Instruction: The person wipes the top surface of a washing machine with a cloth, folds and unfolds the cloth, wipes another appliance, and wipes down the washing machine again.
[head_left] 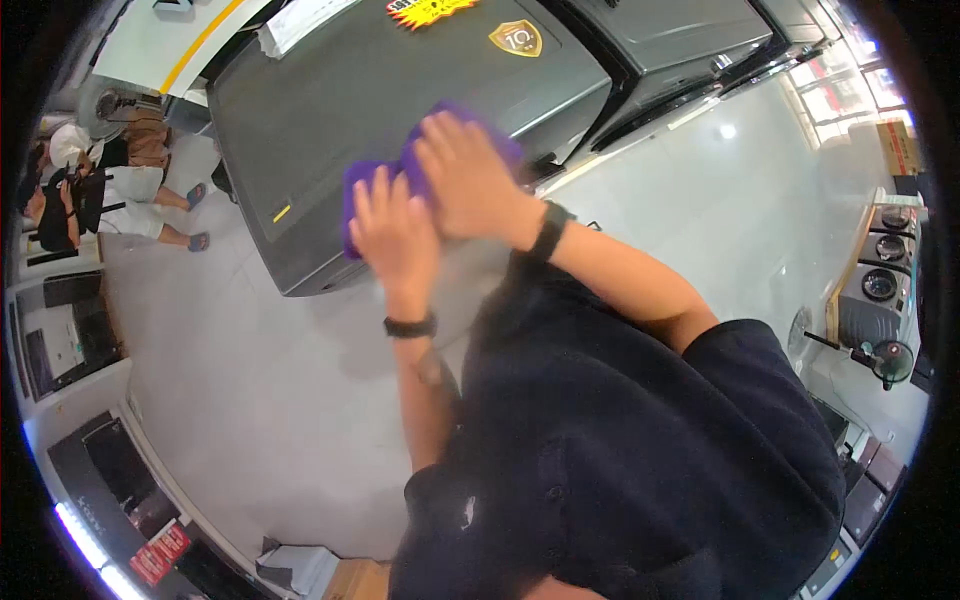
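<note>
A purple cloth [357, 205] lies against the dark grey front panel of a large appliance [300, 130]. My left hand [393, 235] rests on it with fingers stretched and spread. Just to the right, my right hand [465, 175] lies flat on purple cloth too, its fingers extended and somewhat blurred. Whether this is one cloth or two, I cannot tell. Each wrist has a dark band. The panel bears a gold shield badge [516, 39], a yellow and red sticker [430, 10] and a small yellow strip [282, 213].
Another dark appliance [690, 40] adjoins at the upper right. A person in white shorts [135, 200] stands at the left near a fan [100, 105]. Front-loading machines [880, 285] and a standing fan [890, 362] are along the right. Pale tiled floor [240, 400] surrounds the appliance.
</note>
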